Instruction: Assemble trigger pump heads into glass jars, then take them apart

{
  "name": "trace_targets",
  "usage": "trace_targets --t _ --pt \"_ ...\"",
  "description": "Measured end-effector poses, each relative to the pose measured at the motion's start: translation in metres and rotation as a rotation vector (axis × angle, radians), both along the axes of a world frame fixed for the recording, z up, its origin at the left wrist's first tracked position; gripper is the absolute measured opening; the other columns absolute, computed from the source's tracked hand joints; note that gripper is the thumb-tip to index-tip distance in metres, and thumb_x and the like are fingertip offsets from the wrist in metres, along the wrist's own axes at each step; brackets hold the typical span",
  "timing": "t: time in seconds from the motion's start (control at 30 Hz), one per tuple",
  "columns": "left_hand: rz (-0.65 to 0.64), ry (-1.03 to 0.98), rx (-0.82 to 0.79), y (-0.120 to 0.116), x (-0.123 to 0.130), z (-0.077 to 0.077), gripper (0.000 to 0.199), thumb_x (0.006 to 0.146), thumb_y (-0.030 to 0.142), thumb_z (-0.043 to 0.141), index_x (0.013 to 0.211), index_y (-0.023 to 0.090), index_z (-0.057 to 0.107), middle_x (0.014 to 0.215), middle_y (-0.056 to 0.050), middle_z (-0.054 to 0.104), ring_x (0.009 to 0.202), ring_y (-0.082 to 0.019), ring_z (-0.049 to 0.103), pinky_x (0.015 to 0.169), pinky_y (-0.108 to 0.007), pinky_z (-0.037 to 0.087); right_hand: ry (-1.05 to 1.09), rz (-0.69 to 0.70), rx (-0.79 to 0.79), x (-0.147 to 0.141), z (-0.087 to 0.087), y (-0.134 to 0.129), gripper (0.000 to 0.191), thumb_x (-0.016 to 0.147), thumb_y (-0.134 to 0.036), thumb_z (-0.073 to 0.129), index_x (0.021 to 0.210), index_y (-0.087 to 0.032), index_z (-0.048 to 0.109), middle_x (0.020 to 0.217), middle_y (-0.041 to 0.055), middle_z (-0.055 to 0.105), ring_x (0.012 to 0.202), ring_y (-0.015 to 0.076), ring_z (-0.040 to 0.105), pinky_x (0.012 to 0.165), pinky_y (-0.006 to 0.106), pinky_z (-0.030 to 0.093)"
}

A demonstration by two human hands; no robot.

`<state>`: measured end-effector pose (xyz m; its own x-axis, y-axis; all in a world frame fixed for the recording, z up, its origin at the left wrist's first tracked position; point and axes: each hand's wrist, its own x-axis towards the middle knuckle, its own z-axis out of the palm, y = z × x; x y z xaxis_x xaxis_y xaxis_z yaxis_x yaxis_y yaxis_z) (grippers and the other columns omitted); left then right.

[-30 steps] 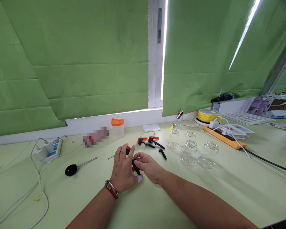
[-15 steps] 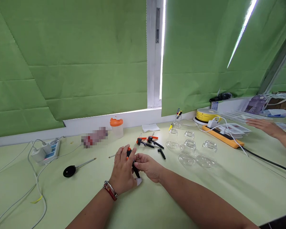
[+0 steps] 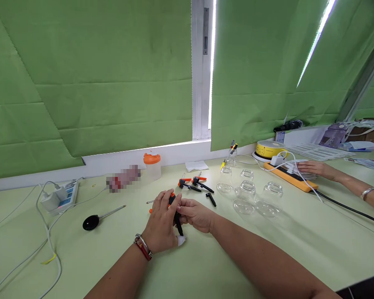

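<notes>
My left hand point(image 3: 162, 222) curls over a black-and-orange crank piece point(image 3: 178, 224) with a black arm, and its thumb tip is wrapped in white. My right hand point(image 3: 196, 215) pinches the same piece from the right, its fingertips touching my left fingers. Much of the piece is hidden by the hands; a thin metal rod point(image 3: 150, 202) pokes out on the left. Two similar black-and-orange crank pieces point(image 3: 187, 183) point(image 3: 200, 181) lie just behind. A loose short black handle point(image 3: 211, 199) rests to the right of my hands.
Several clear glass jars point(image 3: 246, 198) stand to the right. On the left lie a black round knob with a metal rod point(image 3: 92, 222) and a white power strip point(image 3: 69, 198). An orange-lidded cup point(image 3: 152, 166) stands behind. Another person's hand point(image 3: 318, 169) touches papers near an orange power strip point(image 3: 289, 177).
My hands have turned the crank piece slightly, and my right hand has shifted a little. At the right, the other person's hand has moved left and down onto the stack of papers.
</notes>
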<state>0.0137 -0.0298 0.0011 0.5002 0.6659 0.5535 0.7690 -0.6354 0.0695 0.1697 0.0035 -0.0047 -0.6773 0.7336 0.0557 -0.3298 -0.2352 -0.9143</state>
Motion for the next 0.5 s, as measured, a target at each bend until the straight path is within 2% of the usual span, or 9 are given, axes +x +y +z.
trace_targets --t 0.17,0.33,0.5 --pt "-0.011 -0.013 -0.011 0.0007 -0.0016 -0.0005 0.101 0.050 0.037 0.068 0.139 0.018 0.023 0.138 -0.017 0.024 0.127 -0.040 0.022 0.100 -0.055 0.028 0.018 0.022 -0.008 0.0009 0.0007 0.0005 0.039 0.069 -0.044 0.071 0.090 -0.015 0.058 0.080 0.0035 0.063 0.070 0.0145 0.061 0.074 0.035 0.045" --pt "-0.013 -0.039 -0.014 0.0004 -0.0009 0.0001 0.104 0.049 0.036 0.069 0.139 0.018 0.021 0.136 -0.017 0.026 0.126 -0.039 0.023 0.101 -0.054 0.026 0.042 0.019 -0.022 0.0016 -0.0011 0.0011 0.033 0.070 -0.041 0.071 0.083 -0.015 0.054 0.074 0.0015 0.062 0.067 0.0134 0.062 0.074 0.034 0.045" --pt "-0.003 -0.083 -0.025 0.0010 -0.0020 -0.0005 0.103 0.050 0.036 0.068 0.139 0.020 0.019 0.137 -0.016 0.025 0.125 -0.040 0.026 0.098 -0.054 0.029 0.057 0.016 -0.045 0.0012 -0.0021 0.0017 0.035 0.070 -0.042 0.071 0.080 -0.017 0.049 0.075 0.0018 0.064 0.073 0.0186 0.066 0.078 0.039 0.045"
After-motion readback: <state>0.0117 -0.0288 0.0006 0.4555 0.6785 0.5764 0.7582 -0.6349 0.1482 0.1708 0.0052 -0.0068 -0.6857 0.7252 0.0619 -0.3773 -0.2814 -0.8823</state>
